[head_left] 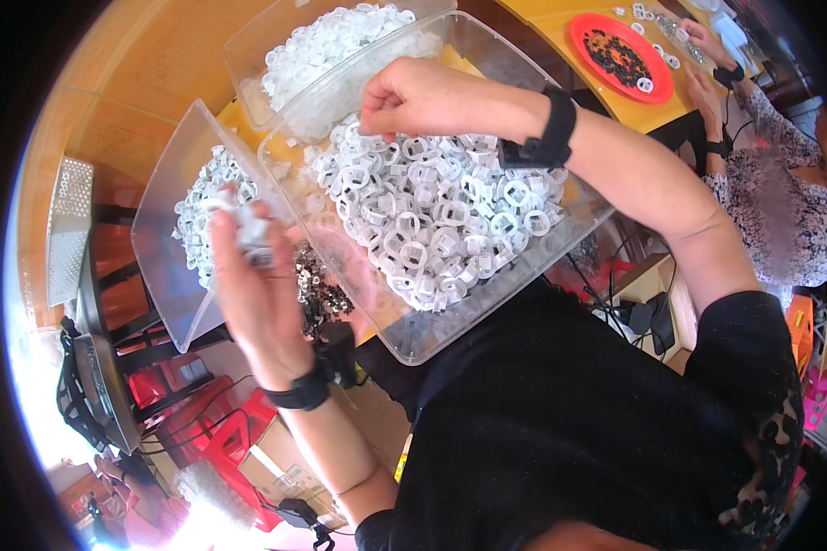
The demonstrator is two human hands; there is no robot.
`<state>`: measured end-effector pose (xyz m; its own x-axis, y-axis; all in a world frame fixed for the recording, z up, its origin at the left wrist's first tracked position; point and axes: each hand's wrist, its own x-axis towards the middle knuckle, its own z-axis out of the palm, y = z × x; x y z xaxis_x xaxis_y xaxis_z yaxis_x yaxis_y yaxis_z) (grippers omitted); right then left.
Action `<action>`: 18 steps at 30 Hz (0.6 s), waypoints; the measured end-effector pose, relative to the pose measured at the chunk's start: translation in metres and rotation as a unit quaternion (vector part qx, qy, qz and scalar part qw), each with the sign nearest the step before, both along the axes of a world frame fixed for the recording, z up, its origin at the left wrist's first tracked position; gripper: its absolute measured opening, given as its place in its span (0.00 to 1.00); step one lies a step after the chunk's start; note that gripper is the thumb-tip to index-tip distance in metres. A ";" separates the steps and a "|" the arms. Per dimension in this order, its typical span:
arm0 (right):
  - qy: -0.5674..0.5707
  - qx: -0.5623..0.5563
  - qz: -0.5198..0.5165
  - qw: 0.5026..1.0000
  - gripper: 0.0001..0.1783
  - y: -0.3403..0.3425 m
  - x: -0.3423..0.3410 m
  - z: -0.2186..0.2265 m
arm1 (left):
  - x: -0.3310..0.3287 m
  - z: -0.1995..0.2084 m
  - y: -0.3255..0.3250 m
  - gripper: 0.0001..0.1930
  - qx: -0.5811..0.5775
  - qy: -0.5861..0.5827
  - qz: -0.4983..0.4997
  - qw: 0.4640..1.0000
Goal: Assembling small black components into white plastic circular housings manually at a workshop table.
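Observation:
A wide clear plastic bin (412, 354) before me is heaped with small white plastic ring-shaped parts (450, 241). Over its far left side, my right hand (413, 99) is closed with fingertips pinched at the top of the heap; whatever they hold is hidden. My left hand (257, 298), smeared by motion, is raised at the bin's left edge. Its fingers are closed around white plastic parts (248, 228), whose number I cannot tell. Behind that hand stands a second clear bin (170, 294) with similar white parts in it.
Another clear container with white parts (335, 41) stands at the back. Small dark and metallic pieces (317, 289) lie in a pinkish tray beside the main bin. At the far right, another person's hands (705, 92) work near a red plate (583, 32) holding dark bits. Red stools (230, 450) stand below left.

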<state>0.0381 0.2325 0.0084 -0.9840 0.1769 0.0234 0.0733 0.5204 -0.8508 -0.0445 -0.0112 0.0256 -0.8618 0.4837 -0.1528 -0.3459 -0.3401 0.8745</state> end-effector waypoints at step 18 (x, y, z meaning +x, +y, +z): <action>0.077 0.259 0.121 0.955 0.16 -0.004 -0.037 -0.069 | -0.057 -0.004 -0.009 0.31 -0.053 0.093 0.056 0.993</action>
